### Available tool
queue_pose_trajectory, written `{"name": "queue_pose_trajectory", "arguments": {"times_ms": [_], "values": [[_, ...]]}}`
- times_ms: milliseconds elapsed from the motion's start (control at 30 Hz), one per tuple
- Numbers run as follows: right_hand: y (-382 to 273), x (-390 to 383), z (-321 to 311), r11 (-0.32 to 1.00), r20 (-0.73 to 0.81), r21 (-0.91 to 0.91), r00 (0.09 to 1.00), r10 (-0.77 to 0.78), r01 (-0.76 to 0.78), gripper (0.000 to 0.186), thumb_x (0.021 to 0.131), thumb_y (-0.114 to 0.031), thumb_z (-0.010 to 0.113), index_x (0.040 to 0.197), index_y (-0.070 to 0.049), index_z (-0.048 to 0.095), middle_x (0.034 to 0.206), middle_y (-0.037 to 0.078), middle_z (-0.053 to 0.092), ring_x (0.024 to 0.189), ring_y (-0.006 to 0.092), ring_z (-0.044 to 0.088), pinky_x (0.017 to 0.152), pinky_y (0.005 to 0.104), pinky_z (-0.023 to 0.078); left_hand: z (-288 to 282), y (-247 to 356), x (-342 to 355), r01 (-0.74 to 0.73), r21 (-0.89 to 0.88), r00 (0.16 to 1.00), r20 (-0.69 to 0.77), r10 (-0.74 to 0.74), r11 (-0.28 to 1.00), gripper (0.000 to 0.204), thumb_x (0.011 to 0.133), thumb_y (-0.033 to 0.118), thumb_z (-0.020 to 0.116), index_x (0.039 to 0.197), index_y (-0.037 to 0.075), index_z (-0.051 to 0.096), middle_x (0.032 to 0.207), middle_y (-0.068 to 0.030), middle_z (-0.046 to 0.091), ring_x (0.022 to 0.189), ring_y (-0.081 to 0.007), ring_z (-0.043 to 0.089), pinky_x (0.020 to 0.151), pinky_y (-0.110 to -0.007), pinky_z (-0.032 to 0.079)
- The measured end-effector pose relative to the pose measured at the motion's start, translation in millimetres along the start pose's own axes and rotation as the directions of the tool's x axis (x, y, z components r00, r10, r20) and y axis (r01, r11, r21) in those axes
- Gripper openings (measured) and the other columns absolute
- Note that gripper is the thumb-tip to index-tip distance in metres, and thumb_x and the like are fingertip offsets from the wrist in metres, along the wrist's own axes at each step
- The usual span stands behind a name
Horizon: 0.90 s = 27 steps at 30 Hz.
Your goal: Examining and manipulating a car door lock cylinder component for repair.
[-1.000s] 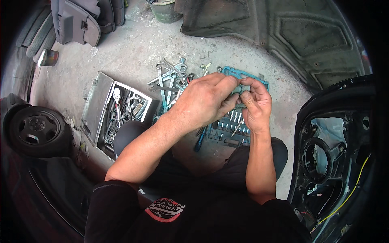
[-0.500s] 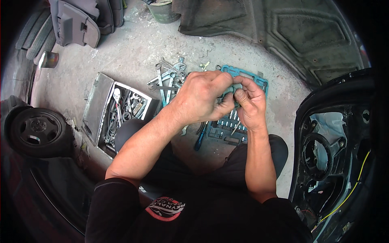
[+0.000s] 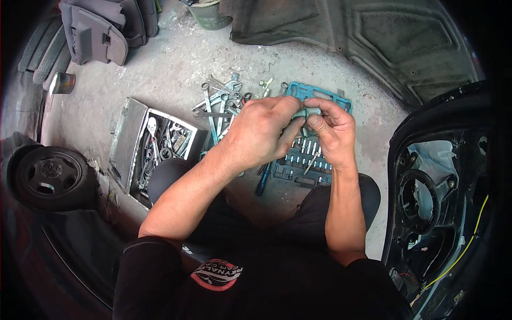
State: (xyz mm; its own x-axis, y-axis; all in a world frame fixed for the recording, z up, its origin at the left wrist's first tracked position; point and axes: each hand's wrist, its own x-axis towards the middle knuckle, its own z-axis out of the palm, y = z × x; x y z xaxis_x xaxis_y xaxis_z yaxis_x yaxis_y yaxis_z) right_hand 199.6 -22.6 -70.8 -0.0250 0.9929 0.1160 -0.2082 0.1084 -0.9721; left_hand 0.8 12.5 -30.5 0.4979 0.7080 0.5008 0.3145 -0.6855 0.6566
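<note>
My left hand (image 3: 261,130) and my right hand (image 3: 335,130) meet above an open blue socket set case (image 3: 341,100). Between their pinched fingertips is a small grey-green cylindrical piece (image 3: 308,112); my fingers cover part of it, and its exact kind does not show. Several small silver sockets and bits (image 3: 304,160) sit in rows in the case below. A blue-handled screwdriver (image 3: 261,184) lies by the case's near left corner. To the left, several combination wrenches (image 3: 208,114) are piled on the concrete floor.
An open metal toolbox (image 3: 128,144) full of ratchets and wrenches stands by my left knee. A wheel (image 3: 50,173) is at far left, and a stripped car door (image 3: 426,202) at right. Grey panels (image 3: 96,37), a bucket (image 3: 210,15) and a large dark liner (image 3: 330,32) lie farther off.
The fingers of both hands have shifted on the small piece, and more of its side shows. My right hand has moved slightly right, uncovering more of the socket rows.
</note>
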Motion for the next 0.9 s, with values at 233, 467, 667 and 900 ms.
{"name": "queue_pose_trajectory", "arguments": {"times_ms": [233, 467, 667, 900], "values": [[5, 1, 1, 0.994, -0.025, -0.109, 1.000, 0.015, -0.017, 0.027, 0.094, -0.006, 0.076, 0.121, 0.000, 0.072, 0.098, 0.002, 0.073, 0.080, 0.0054, 0.061, 0.073, 0.0209, 0.050, -2, 8, 2, 0.234, 0.010, 0.968, 0.095, -0.233, 0.972, 0.020, 0.087, 0.005, 0.076, 0.103, 0.000, 0.063, 0.074, -0.0175, 0.068, 0.070, -0.0364, 0.072, 0.060, -0.042, 0.054], [15, 2, 6, 0.999, -0.035, -0.026, 0.999, 0.022, -0.023, 0.027, 0.095, -0.006, 0.075, 0.121, 0.001, 0.071, 0.095, 0.001, 0.072, 0.079, 0.0052, 0.060, 0.072, 0.0211, 0.050, -6, 9, 2, 0.180, 0.187, 0.966, 0.149, -0.209, 0.966, 0.030, 0.088, 0.007, 0.077, 0.110, 0.001, 0.058, 0.081, -0.0189, 0.071, 0.080, -0.0402, 0.073, 0.065, -0.044, 0.057], [14, 11, 10, 0.997, -0.035, 0.072, 0.999, -0.008, 0.011, 0.027, 0.099, -0.010, 0.071, 0.123, 0.002, 0.068, 0.098, 0.003, 0.071, 0.082, 0.0072, 0.064, 0.075, 0.0215, 0.051, -16, 10, 9, 0.395, -0.127, 0.917, 0.115, -0.382, 0.910, 0.035, 0.088, 0.011, 0.082, 0.112, 0.001, 0.059, 0.084, -0.0166, 0.074, 0.076, -0.0295, 0.076, 0.065, -0.037, 0.058], [13, 9, 7, 0.975, -0.011, 0.219, 0.999, -0.040, 0.042, 0.030, 0.102, -0.017, 0.068, 0.126, 0.001, 0.065, 0.102, 0.004, 0.071, 0.086, 0.0086, 0.065, 0.078, 0.0239, 0.052, -16, 8, 7, 0.303, -0.090, 0.950, 0.111, -0.293, 0.949, 0.035, 0.087, 0.018, 0.083, 0.110, -0.001, 0.064, 0.083, -0.0150, 0.074, 0.075, -0.0280, 0.076, 0.064, -0.037, 0.058]]}}
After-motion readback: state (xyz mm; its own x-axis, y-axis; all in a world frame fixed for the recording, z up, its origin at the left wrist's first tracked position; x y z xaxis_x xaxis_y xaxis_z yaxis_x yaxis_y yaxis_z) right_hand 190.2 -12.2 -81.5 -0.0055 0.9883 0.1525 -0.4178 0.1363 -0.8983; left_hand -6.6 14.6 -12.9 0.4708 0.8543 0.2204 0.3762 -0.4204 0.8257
